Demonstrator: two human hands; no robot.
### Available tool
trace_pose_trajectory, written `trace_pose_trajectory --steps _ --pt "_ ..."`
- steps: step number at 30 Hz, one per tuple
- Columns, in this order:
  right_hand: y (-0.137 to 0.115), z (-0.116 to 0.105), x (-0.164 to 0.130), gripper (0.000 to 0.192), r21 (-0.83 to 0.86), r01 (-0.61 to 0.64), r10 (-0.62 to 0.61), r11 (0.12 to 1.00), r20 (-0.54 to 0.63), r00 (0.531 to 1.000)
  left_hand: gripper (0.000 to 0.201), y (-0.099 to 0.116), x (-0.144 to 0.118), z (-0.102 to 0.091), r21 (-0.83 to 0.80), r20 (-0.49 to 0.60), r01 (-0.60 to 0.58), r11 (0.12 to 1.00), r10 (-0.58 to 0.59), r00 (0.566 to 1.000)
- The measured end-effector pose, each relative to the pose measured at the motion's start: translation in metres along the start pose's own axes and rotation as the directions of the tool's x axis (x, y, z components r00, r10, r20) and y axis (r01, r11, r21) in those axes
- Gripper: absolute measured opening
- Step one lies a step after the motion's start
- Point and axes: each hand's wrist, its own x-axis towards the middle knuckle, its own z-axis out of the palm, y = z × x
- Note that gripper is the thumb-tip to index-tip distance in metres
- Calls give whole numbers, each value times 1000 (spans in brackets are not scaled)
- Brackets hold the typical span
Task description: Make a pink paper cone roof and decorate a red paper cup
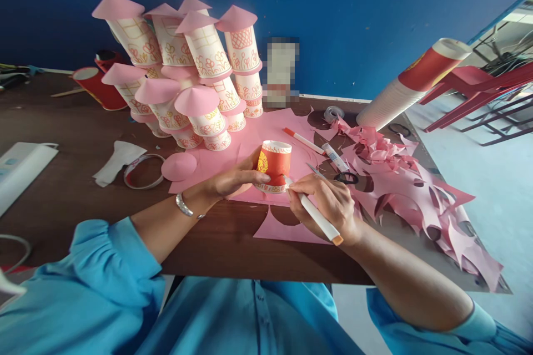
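My left hand (237,177) is wrapped round a red paper cup (278,163) with white bands and a yellow pattern, held up over pink paper. The thumb presses on the cup's side. In my right hand (328,199) is a white marker (314,215) with an orange end, its tip at the lower part of the cup. Scissors blades (314,171) show just beyond my right fingers, with a black handle loop (346,178) beside them. A red-capped marker (303,140) and a glue stick (335,157) lie on the pink paper (270,127) behind the cup.
Several cup towers (208,58) with pink cone roofs stand at the back left. A loose pink cone (179,167) and a tape roll (144,172) lie left of my hand. Pink paper scraps (416,199) cover the right side. A tall cup stack (400,86) leans at the back right.
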Motion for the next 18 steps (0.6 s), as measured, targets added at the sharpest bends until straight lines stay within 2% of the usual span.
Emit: trace_pose_trajectory --steps 9,18 --pt "0 1 1 21 6 2 -2 1000 -5 1000 53 -1 0 -1 36 37 -24 999 23 999" --pt "0 0 2 15 23 23 -23 999 1 1000 54 3 0 2 11 -4 34 999 -33 999"
